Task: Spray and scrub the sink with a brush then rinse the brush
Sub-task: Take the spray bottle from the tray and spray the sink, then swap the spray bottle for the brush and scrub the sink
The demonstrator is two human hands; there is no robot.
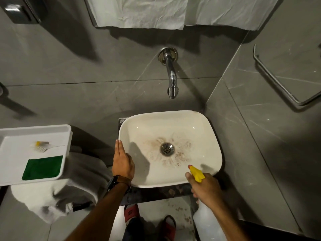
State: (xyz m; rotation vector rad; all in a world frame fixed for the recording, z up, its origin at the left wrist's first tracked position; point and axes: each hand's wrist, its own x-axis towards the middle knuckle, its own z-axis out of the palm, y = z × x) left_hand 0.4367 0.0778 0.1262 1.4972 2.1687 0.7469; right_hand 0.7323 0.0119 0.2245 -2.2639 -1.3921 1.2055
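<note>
Two bare hands frame a white basin sink [205, 136] in the lower middle of the frame. Brown stains ring its metal drain [167, 149]. The left hand [122, 161] lies flat on the sink's left rim, fingers straight and together, its grip wide open and holding nothing; a watch [113, 182] sits on that wrist. The right hand [205, 188], at the sink's near right corner, has its grip closed around the neck of a translucent spray bottle [206, 221], with the yellow nozzle [196, 173] pointing up-left over the basin.

At the left edge of the frame a white tray [10, 153] rests on a grey and white towel [78, 180]. On the tray lie a small brush [41, 146] with a yellow part, too blurred to tell more, and below it a green scrub pad [42, 167], the two apart. A chrome tap [171, 75] juts from the grey tiled wall above the sink. White paper [147, 13] hangs at the top of the frame.
</note>
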